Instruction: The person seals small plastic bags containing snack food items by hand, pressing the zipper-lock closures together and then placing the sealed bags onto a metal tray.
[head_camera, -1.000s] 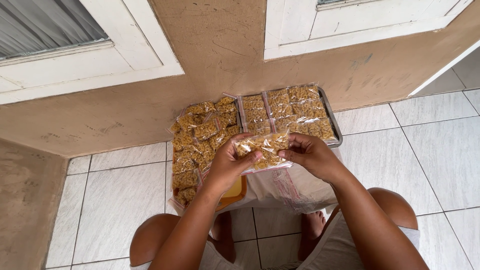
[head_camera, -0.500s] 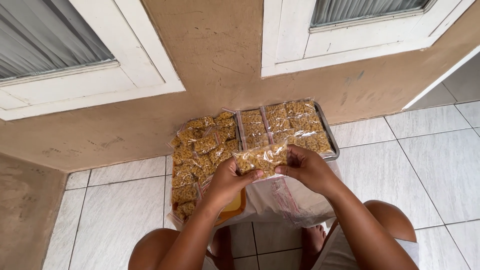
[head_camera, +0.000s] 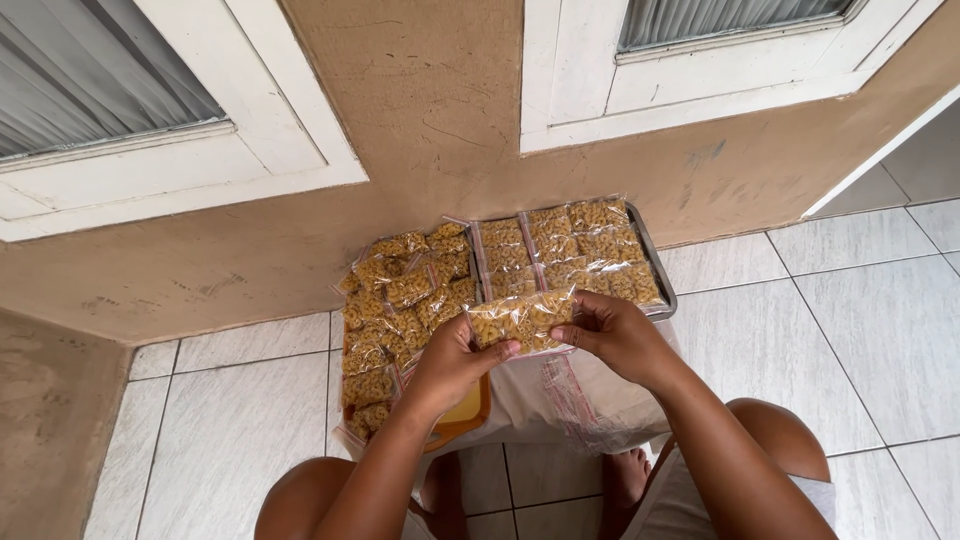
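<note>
Since a moment ago our view has tipped up a little, so the packets sit lower in frame, while our hands keep the same small clear packet of pasta (head_camera: 522, 320) pinched between them. In the head view, our left hand (head_camera: 450, 365) grips its left edge, thumb on top; our right hand (head_camera: 618, 335) closes on its right edge, both forearms reaching forward from our knees. The packet hovers just above the near edge of a metal tray (head_camera: 664, 290) lined with filled packets, too overlapped to count. A loose heap of packets (head_camera: 395, 310) lies left, over an orange tray (head_camera: 462, 420). A wall (head_camera: 440, 120) stands close behind; bare floor tiles (head_camera: 800, 340) open rightward.
</note>
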